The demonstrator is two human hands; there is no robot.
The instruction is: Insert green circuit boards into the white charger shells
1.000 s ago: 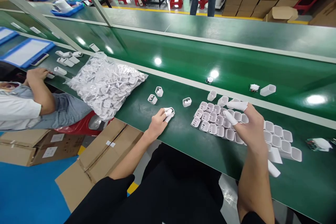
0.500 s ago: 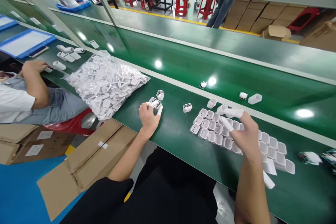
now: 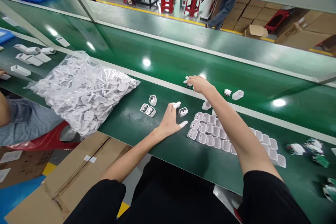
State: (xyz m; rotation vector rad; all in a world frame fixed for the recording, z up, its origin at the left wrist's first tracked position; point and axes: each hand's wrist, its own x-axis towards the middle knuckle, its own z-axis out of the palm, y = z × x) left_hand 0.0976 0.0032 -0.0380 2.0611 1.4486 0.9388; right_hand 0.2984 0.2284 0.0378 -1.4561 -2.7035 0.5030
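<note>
My left hand, white covers on its fingertips, is open with thumb and fingers apart beside a white plastic housing with parts inside. Left of that hand stand three more filled housings, one of them a filled housing at the front. Across the table my right hand has its covered fingertips closed around a small circuit board with a white piece on it. Below my right forearm are rows of white housings, partly hidden by the arm. A single housing stands behind them.
A clear bag of white plastic pieces lies on the left. Another circuit board and a lying housing are at the back. More circuit boards lie right. A co-worker's arm shows at the left edge.
My left hand has left the group of housings on the left and moved right, its fingers opening. My right hand has moved from above the rows to the circuit board at the back.
</note>
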